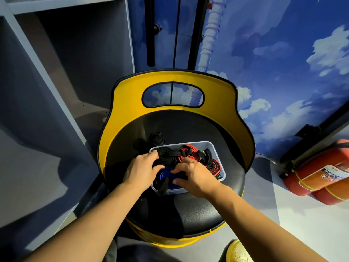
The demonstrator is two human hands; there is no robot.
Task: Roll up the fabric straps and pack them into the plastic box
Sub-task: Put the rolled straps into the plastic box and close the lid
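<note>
Clear plastic box [217,148] sitting on the black seat [188,210] of a yellow-backed stool [128,103], a bit right of centre. Already stuffed: black strap coil [167,155] at the 10 o'clock corner, red straps [190,154] across 12 to 3 o'clock, blue strap roll [166,174] at the near side, around 7. Left hand [140,170] curled over the box's left edge, fingers on the black coil, thumb beside the blue roll. Right hand [194,176] bent over the blue roll, fingertips pinching at it; both hands covering most of the near half, so can't tell exactly what's underneath. One more rolled black strap [156,138] loose on the seat at 11 o'clock, just beyond the box. Grey shelving [62,44] at 9 o'clock, sky-and-cloud wall [283,63] behind, two red fire extinguishers [321,176] on the floor at 3. Yellow shoe [238,250] at 5.
</note>
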